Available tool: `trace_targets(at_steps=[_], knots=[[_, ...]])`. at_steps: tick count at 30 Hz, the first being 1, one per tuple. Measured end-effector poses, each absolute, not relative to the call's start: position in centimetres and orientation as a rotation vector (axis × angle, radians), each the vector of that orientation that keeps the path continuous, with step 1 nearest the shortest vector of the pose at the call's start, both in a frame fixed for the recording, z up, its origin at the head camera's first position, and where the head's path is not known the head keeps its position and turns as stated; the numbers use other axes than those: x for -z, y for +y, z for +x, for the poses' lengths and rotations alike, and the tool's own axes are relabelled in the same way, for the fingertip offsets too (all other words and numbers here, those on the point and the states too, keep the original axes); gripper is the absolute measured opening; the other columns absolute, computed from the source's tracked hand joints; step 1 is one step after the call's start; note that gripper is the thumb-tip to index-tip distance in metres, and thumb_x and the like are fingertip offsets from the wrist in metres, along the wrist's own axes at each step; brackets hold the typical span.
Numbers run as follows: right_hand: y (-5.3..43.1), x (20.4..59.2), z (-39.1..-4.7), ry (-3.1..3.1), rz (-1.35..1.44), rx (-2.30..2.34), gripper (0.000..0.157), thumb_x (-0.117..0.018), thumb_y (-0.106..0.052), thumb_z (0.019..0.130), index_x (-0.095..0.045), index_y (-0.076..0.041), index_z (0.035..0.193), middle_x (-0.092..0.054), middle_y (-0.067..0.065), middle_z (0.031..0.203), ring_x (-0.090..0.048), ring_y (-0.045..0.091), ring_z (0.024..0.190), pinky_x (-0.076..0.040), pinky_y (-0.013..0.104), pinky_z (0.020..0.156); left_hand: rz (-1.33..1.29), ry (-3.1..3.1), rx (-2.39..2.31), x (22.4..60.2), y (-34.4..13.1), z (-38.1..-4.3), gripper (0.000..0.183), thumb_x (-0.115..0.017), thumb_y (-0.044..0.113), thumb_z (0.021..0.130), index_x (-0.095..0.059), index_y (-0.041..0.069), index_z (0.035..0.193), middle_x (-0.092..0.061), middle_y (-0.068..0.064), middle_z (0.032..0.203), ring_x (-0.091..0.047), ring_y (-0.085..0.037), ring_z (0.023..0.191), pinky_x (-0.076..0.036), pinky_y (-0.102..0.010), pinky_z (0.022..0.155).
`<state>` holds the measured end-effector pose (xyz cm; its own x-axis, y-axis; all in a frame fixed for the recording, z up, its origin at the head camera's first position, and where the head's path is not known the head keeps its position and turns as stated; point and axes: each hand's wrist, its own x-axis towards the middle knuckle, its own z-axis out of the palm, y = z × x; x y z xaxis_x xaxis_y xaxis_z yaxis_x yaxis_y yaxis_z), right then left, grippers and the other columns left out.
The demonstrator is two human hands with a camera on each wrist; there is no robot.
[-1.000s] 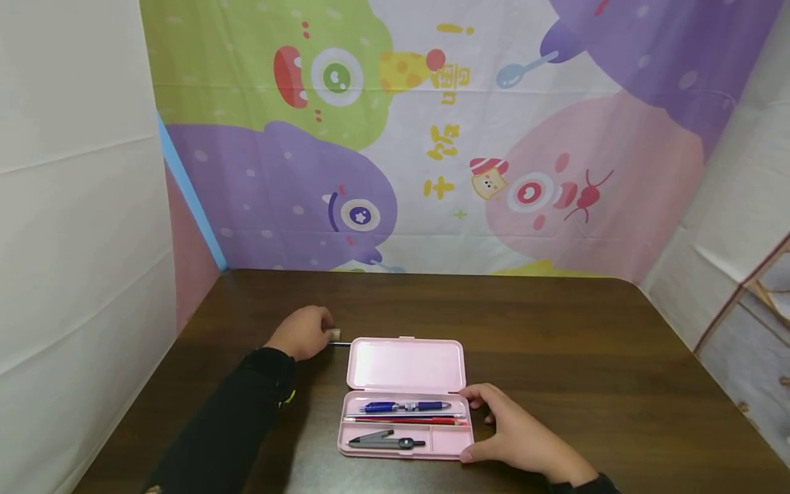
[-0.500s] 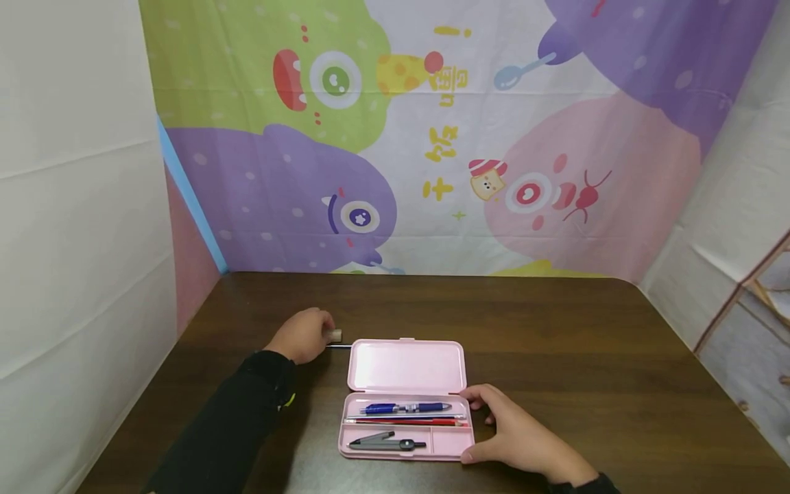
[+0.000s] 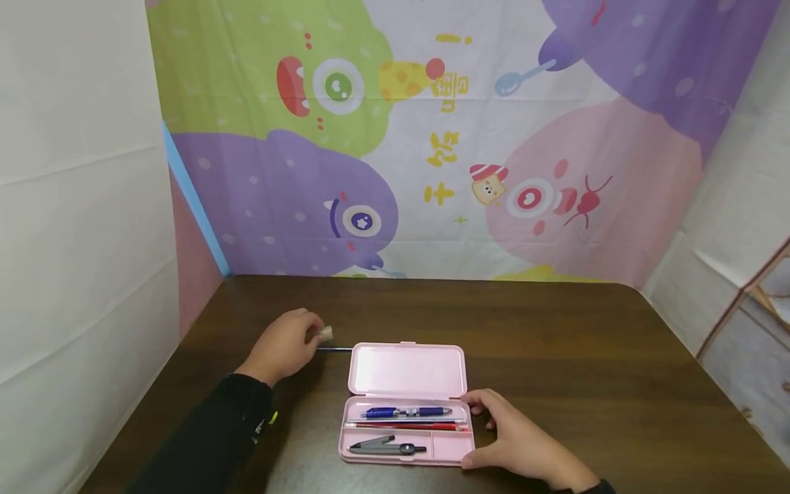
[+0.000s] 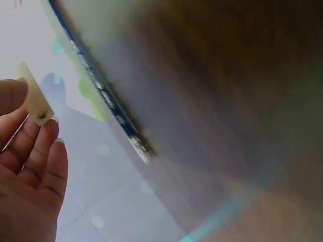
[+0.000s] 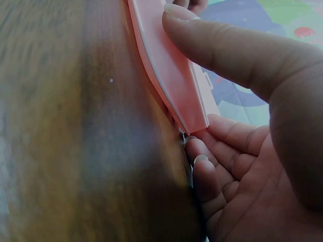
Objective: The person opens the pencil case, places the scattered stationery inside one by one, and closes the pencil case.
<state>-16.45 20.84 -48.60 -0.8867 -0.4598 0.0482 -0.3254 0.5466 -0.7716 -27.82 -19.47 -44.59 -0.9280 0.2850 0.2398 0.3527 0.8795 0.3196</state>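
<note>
My left hand [image 3: 282, 348] pinches a small cream-coloured eraser [image 3: 326, 334] between thumb and fingers, at the left of the pencil case. In the left wrist view, the eraser [image 4: 36, 101] has a dark mark on its end. Close by on the table lies a dark blue patterned pencil [image 4: 98, 83], its other end running to the case's lid. The pink pencil case [image 3: 453, 449] lies open; my right hand [image 3: 521, 439] grips its right end, thumb at the near corner, fingers at the far one. Inside are a blue pen [image 3: 404, 412], pencils [image 3: 404, 425] and a grey compass [image 3: 385, 447].
The brown wooden table [image 3: 586, 343] extends to both sides and behind the case. A printed cartoon curtain [image 3: 432, 254] hangs along its back edge, and white cloth walls [image 3: 86, 240] stand at the sides.
My left hand has drawn a little to the left with the eraser, and more of the loose pencil shows. The right hand keeps its hold on the case.
</note>
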Motion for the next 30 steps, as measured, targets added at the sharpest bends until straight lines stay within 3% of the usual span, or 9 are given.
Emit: trace_targets(at_steps=[8,14,21,30], knots=[[20.8,49.2,-16.0,2.589,-0.644,1.228,0.079,-0.085,-0.049,0.066,-0.05,-0.02,0.13,-0.051,-0.003,0.119,-0.048,0.016,0.109,-0.045,0.031,0.088,-0.421,-2.682,0.83,44.7,-17.5,-24.8,0.016,-0.07,0.029,0.089,-0.066,0.017,0.099,-0.058,0.006,0.093,-0.054,-0.017,0.085,-0.049,-0.037,0.076],[20.9,49.4,-15.3,2.545,-0.638,1.236,0.076,-0.085,-0.045,0.068,-0.049,-0.018,0.13,-0.05,0.0,0.119,-0.048,0.018,0.108,-0.046,0.032,0.089,-0.372,-2.589,1.126,44.6,-15.6,-22.5,0.016,-0.071,0.025,0.088,-0.063,0.018,0.101,-0.056,0.007,0.094,-0.056,-0.016,0.083,-0.05,-0.035,0.073],[20.8,48.8,-15.7,2.583,-0.606,1.207,0.078,-0.085,-0.049,0.067,-0.049,-0.021,0.131,-0.05,-0.004,0.119,-0.048,0.017,0.109,-0.045,0.032,0.091,-0.487,-2.502,1.128,43.1,-13.9,-21.6,0.015,-0.072,0.031,0.088,-0.063,0.023,0.096,-0.055,0.012,0.089,-0.053,-0.01,0.079,-0.049,-0.031,0.071],[20.8,48.5,-16.2,2.619,-0.66,1.25,0.078,-0.087,-0.048,0.065,-0.051,-0.02,0.128,-0.051,-0.002,0.117,-0.048,0.018,0.108,-0.045,0.03,0.087,-0.71,-2.534,1.064,41.7,-10.5,-20.7,0.013,-0.072,0.024,0.086,-0.061,0.026,0.093,-0.054,0.017,0.086,-0.052,-0.005,0.079,-0.049,-0.031,0.071]])
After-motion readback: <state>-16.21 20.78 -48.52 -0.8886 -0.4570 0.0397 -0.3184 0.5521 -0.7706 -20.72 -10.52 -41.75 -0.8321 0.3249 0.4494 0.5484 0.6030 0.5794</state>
